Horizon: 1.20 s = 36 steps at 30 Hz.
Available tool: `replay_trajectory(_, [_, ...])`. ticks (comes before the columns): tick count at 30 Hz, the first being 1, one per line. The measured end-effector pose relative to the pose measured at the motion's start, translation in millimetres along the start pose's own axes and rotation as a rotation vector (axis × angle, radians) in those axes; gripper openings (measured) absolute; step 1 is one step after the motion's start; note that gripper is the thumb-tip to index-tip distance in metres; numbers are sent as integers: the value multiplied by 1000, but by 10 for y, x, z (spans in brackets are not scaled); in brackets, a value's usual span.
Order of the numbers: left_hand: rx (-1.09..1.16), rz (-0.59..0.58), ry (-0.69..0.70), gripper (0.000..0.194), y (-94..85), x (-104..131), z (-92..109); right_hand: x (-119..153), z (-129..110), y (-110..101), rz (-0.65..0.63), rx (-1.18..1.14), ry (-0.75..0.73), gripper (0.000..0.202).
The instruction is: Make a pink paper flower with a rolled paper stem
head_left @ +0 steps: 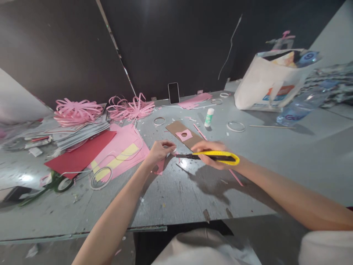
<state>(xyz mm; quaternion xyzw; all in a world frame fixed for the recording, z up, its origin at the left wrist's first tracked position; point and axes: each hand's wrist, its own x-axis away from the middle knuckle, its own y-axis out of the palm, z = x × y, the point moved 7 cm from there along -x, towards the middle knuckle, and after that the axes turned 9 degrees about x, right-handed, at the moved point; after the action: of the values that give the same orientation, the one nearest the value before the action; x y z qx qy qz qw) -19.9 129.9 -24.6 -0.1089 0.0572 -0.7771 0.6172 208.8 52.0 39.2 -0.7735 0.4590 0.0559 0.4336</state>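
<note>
My left hand (161,151) pinches a small white round piece (173,151) between thumb and fingers. Wrapped round a yellow utility knife (220,156), my right hand (211,152) holds it with the dark blade pointing left, its tip close to the white piece. Below my left fingers lies a pink paper scrap (159,168) with a hole. Behind the hands, a brown cardboard strip (176,129) bears a pink paper square (184,135) with a round hole. A thin pink strip (199,131) runs beneath my right hand.
Pink paper (118,141), red paper (82,152), green-handled scissors (55,184) and a newspaper stack (82,134) lie left. A glue stick (209,117) and phone (173,93) stand behind. At right are a white bag (264,84), plastic bottle (303,105) and thin stick (271,127).
</note>
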Motion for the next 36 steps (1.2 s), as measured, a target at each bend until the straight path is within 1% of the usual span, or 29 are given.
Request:
replay_trajectory(2, [-6, 4, 11, 12, -3, -7, -2, -46, 86, -29, -54, -91, 107, 28])
replay_trajectory(4, [1, -9, 4, 14, 5, -7, -9, -84, 162, -93, -103, -151, 187, 25])
replay_trajectory(5, [6, -16, -7, 15, 10, -4, -15, -100, 197, -142, -107, -165, 207, 24])
replay_trajectory(8, [4, -21, -43, 16, 13, 13, -25, -135, 292, -264, -94, -201, 196, 25])
replay_trajectory(10, [10, -19, -47, 17, 12, 24, -18, -154, 331, -274, -104, -178, 145, 25])
replay_trajectory(13, [31, -22, -48, 19, 15, 27, -11, -178, 381, -188, -133, -134, 98, 26])
replay_trajectory(16, [5, -5, -30, 16, 5, 15, 10, -191, 446, -71, -145, -217, 128, 33])
replay_trajectory(20, [-17, 13, -37, 11, -1, 8, 25, -176, 583, 37, -144, -362, 285, 41])
replay_trajectory(23, [1, 7, -48, 12, 9, 14, 24, -168, 654, 85, -117, -451, 380, 42])
replay_trajectory(29, [-6, 1, -25, 13, 8, 22, 38, -180, 637, 178, 11, -581, 462, 40])
replay_trajectory(32, [-14, -5, -8, 12, 8, 16, 42, -163, 589, 210, 42, -600, 508, 43])
replay_trajectory(36, [-25, -1, -9, 9, 8, 7, 36, -148, 549, 209, 50, -562, 550, 41])
